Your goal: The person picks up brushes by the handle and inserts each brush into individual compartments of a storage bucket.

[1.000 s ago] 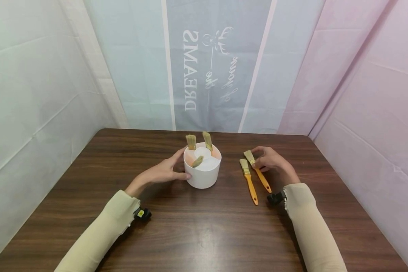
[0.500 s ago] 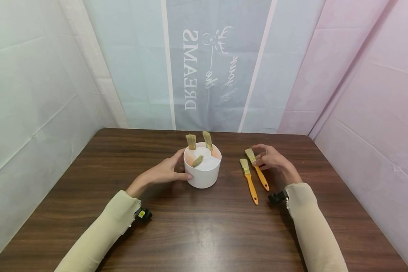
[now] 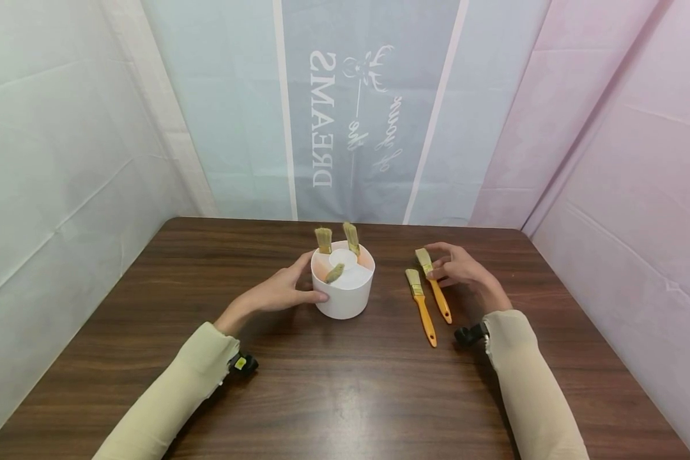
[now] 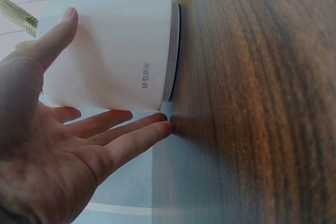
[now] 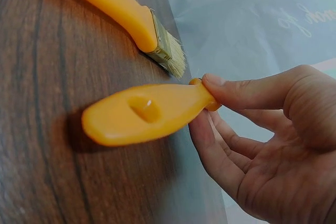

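A round white pen holder (image 3: 345, 300) with dividers stands upright on the table. My left hand (image 3: 278, 291) holds its left side, thumb on the near wall and fingers at the far side; some fingers lie nearly straight in the left wrist view. Bristle ends of three paintbrushes (image 3: 323, 240) stick up from its compartments. To the right, my right hand (image 3: 460, 265) pinches a yellow-handled paintbrush (image 5: 142, 114) between thumb and fingers, near the ferrule. Its handle points toward me, tipped up off the table. Just left of it lies a second yellow-handled paintbrush (image 3: 422, 313), flat, bristles away from me.
The dark wood-grain table (image 3: 333, 396) ends at a back edge, behind which a blue-grey printed curtain (image 3: 374, 115) hangs. White cloth walls (image 3: 63, 160) flank both sides. A black wrist camera (image 3: 243, 363) sits below each sleeve.
The paintbrush in my right hand has shifted slightly away from me, and its handle end has swung a little left. My left hand and the pen holder stay nearly still.
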Available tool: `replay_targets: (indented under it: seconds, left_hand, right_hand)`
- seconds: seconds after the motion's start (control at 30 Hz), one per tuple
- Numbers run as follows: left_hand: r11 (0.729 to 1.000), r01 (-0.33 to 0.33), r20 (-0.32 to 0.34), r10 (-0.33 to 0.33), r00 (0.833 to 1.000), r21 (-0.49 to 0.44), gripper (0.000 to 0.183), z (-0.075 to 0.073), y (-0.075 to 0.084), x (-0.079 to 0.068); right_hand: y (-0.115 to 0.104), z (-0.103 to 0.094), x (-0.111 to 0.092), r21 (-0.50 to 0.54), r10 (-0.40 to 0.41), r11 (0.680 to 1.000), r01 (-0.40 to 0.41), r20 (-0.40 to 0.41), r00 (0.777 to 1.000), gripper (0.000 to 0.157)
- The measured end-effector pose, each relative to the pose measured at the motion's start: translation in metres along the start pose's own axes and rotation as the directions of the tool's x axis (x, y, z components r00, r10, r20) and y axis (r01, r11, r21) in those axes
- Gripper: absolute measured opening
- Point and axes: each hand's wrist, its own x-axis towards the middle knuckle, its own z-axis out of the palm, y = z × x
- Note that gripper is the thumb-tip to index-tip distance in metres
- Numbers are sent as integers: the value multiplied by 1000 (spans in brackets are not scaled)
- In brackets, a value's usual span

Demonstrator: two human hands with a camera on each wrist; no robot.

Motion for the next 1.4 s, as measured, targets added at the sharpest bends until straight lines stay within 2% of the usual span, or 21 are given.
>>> replay_targets:
  seconds: [0.17, 0.47, 0.77, 1.07, 1.2, 1.4]
  left_hand:
    - [1000, -8, -2, 8, 1000, -5, 98, 0, 0, 0]
    - [1000, 1, -3, 0, 1000, 14, 103, 0, -1, 0]
    - [998, 21, -24, -20, 1000, 58, 99, -1, 0, -1]
    - [1000, 7, -9, -7, 1000, 5, 90, -2, -2, 0]
    - [999, 0, 12, 0, 1000, -33, 89, -2, -4, 0]
    - [999, 6, 25, -5, 1000, -42, 91, -1, -1, -1]
  right_hand:
    - [-4, -1, -1, 0, -16, 1000, 16, 4, 1000, 79]
    - [-12, 0, 1, 2, -42, 999, 42, -20, 999, 78]
    - [-29, 1, -4, 8, -73, 997, 73, -21, 997, 77]
    - [-44, 4, -7, 11, -93, 996, 93, -32, 995, 76]
    - [-51, 6, -10, 17, -112, 994, 113, -37, 993, 77]
    - [-64, 8, -18, 22, -127, 992, 128, -47, 991, 77]
